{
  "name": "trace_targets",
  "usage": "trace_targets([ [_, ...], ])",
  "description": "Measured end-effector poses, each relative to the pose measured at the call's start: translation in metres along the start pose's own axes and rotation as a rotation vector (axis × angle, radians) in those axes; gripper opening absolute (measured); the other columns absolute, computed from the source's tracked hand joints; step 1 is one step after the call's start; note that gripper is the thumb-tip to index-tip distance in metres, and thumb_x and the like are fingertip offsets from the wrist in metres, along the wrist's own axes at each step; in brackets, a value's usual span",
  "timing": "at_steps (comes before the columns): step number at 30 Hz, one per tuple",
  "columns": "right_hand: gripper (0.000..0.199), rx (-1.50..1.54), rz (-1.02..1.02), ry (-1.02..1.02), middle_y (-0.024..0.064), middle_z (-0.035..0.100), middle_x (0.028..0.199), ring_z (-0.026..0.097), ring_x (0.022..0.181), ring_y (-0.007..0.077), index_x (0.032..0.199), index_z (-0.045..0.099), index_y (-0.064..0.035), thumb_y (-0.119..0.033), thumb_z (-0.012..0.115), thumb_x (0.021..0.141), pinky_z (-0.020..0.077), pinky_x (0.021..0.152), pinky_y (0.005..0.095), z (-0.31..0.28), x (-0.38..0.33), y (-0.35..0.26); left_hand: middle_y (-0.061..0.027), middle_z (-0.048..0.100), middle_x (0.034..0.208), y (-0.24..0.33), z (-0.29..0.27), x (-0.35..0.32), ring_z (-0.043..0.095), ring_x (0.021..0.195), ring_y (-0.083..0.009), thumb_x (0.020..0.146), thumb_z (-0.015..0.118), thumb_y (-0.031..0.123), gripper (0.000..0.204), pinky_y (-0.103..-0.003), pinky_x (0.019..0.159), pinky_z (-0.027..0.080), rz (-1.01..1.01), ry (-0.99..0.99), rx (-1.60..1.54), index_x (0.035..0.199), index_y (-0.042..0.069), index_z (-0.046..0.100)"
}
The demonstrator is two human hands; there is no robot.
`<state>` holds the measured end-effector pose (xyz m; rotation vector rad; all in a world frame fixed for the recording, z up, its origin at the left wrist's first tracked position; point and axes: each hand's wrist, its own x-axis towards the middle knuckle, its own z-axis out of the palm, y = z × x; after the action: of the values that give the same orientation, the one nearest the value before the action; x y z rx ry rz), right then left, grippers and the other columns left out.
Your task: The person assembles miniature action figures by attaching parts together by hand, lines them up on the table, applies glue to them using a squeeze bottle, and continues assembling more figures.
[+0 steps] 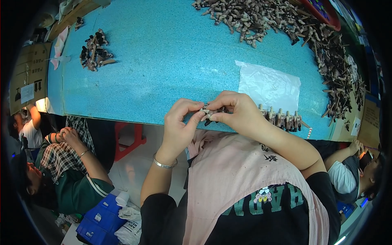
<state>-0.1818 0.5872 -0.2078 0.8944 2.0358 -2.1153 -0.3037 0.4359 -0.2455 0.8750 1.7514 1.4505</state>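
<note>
Near the table's front edge, my left hand (183, 122) and my right hand (241, 110) meet over a small figurine (209, 112) in pale and dark brown tones. Thumb and fingertips of each hand pinch it, and they cover much of it, so its details are hard to make out. Just right of my right hand, a row of similar small figurines (281, 119) lies side by side along the edge. A crumpled white sheet (269, 85) rests flat on the blue tabletop (155, 61) beyond my right hand.
A large heap of figurine parts (261, 20) spreads across the far right and down the right side. At far left sits a smaller cluster (96, 51). A red tray (326, 14) stands at the far right corner. Seated people (77, 179) flank me, beside cardboard boxes (28, 73).
</note>
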Motion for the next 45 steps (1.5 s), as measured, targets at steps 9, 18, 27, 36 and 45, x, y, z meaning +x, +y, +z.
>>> trace_targets([
  [9,0.044,-0.051,-0.573,0.477,0.0076,0.057,0.112,0.06,0.091,0.0169,0.121,0.049,-0.0029,-0.009,0.07,0.083,0.0485,0.081,0.0288,-0.008,-0.013,-0.001,-0.0117,0.058,0.106,0.017,0.013,0.002,0.062,0.093,-0.0168,0.088,0.06,-0.003,0.019,-0.027,0.078,0.053,0.139,0.299,-0.319,0.107,-0.005,0.057],
  [18,0.026,0.443,-0.133,-0.12,0.003,0.059,0.081,0.056,0.072,0.0097,0.093,0.055,-0.0031,-0.027,0.049,0.1,0.0479,0.067,0.0247,-0.026,-0.029,-0.014,-0.0122,0.055,0.111,0.035,0.02,-0.009,0.057,0.094,-0.0184,0.092,0.06,0.013,0.02,-0.032,0.087,0.046,0.259,0.17,-0.113,0.102,-0.003,0.055],
  [27,0.025,0.356,-0.139,-0.187,-0.0035,0.049,0.071,0.043,0.066,0.0045,0.083,0.055,-0.0035,-0.024,0.054,0.097,0.0358,0.058,0.0223,-0.025,-0.035,-0.002,-0.0109,0.054,0.117,0.043,0.025,0.004,0.054,0.103,-0.0161,0.089,0.065,0.012,0.017,-0.032,0.089,0.044,-0.038,-0.149,-0.618,0.098,0.001,0.057],
  [36,0.02,0.243,-0.253,-0.091,0.0042,0.054,0.08,0.052,0.07,0.0116,0.092,0.053,-0.002,-0.02,0.063,0.091,0.0427,0.064,0.0266,-0.022,-0.036,0.001,-0.0112,0.052,0.118,0.05,0.045,-0.001,0.052,0.108,-0.0171,0.085,0.067,0.004,0.024,-0.031,0.092,0.043,0.029,-0.034,-0.539,0.104,0.002,0.052],
  [45,0.037,0.02,-0.427,0.071,0.0109,0.056,0.102,0.058,0.091,0.0235,0.108,0.049,-0.0032,-0.007,0.071,0.079,0.0474,0.079,0.0343,-0.022,-0.043,-0.011,-0.0126,0.044,0.128,0.05,0.032,0.009,0.047,0.12,-0.0215,0.081,0.075,0.024,0.046,-0.036,0.1,0.039,0.026,-0.213,-0.569,0.115,0.001,0.055],
])
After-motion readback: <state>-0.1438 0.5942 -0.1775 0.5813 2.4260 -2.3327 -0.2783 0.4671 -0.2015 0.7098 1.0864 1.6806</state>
